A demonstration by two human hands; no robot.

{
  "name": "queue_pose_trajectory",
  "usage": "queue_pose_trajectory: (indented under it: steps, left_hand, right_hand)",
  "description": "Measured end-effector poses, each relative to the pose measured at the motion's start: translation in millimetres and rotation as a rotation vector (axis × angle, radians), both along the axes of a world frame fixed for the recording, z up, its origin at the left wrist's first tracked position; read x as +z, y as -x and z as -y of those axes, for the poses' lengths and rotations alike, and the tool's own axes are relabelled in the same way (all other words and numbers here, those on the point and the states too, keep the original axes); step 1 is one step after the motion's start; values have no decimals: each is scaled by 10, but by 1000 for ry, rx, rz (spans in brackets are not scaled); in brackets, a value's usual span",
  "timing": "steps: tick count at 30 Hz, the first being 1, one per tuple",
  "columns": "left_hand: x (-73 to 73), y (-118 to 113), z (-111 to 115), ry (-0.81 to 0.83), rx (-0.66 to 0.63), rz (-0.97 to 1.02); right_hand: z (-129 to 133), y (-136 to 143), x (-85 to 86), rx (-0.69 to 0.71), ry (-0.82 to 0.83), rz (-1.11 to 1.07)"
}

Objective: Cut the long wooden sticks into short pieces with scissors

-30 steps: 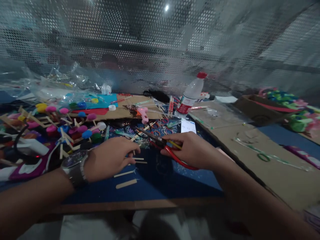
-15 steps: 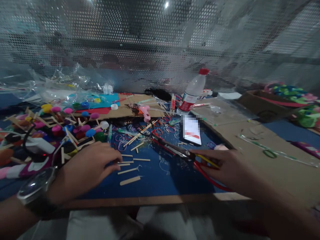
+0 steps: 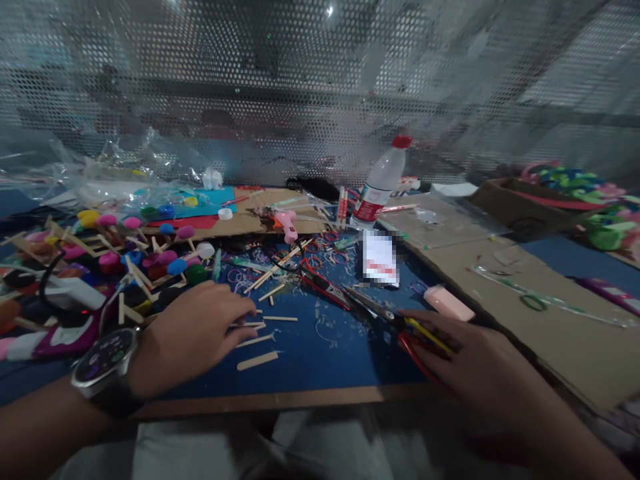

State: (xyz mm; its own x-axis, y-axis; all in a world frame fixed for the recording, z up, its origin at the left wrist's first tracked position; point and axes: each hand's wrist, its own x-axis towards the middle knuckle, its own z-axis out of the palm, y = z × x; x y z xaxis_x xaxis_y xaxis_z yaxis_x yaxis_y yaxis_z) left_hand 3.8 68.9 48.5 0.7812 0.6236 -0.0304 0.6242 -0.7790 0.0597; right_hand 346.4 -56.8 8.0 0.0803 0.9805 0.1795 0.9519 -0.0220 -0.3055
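The right hand [image 3: 465, 357] has its fingers wrapped around the red handles of some scissors [image 3: 376, 308], which point forward and leftward over the blue table [image 3: 325, 367]. The left hand [image 3: 193, 333] curls its fingers down beside a few short wooden sticks [image 3: 281, 319]; from where I stand, I can't tell whether it pinches one. A broader stick [image 3: 257, 361] lies nearer the table's front edge. Beyond the scissors, a lit phone [image 3: 380, 257] lies near a red-capped bottle [image 3: 370, 203].

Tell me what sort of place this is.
Most likely a craft-making workspace: a pink glue gun and loose wooden sticks lie on the cluttered table, and the right hand holds scissors.
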Motion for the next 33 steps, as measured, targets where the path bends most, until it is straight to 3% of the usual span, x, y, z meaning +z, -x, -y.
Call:
queue_pose_trajectory:
  steps: [5, 10, 16, 26, 33]
  left_hand:
    - [36, -208, -166, -28, -9, -97]
    - [8, -381, -351, -55, 13, -124]
    - [-43, -466, -364, -93, 11, -145]
    - [105, -173, -116, -217, 8, -204]
    - [82, -37, 42, -178, 33, -158]
  right_hand:
    - [50, 16, -97, -60, -83, -51]
    - [117, -35, -158, -30, -25, -56]
    - [144, -60, -170, -20, -20, -28]
    - [180, -118, -295, -57, -69, -2]
    - [170, -105, -269, -51, -63, 3]
